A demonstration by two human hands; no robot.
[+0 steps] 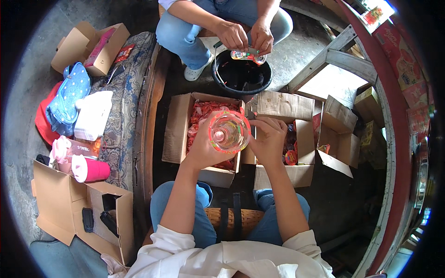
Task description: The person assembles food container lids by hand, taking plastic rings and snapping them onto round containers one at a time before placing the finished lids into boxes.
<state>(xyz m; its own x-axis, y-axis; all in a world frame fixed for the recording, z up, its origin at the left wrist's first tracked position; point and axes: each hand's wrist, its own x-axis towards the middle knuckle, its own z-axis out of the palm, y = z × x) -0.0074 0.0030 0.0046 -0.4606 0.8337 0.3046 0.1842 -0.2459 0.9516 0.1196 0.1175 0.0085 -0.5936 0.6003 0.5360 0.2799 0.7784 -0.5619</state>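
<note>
The dark floor (352, 204) carries two open cardboard boxes (178, 132) side by side, the left one full of red packets (204, 113), with a black bucket (241, 76) just beyond them, another opened box (340, 139) to the right and a patterned mat (123, 106) to the left.

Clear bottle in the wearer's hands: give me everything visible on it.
The bottle is small, clear and looks like plastic, with a red and multicoloured wrap around its body. Its open mouth faces the camera, so it appears as a ring with a pale see-through centre; no cap shows. The left hand cups it from the left and below, and the right hand touches its right side. It is held above the cardboard box of red packets.
</note>
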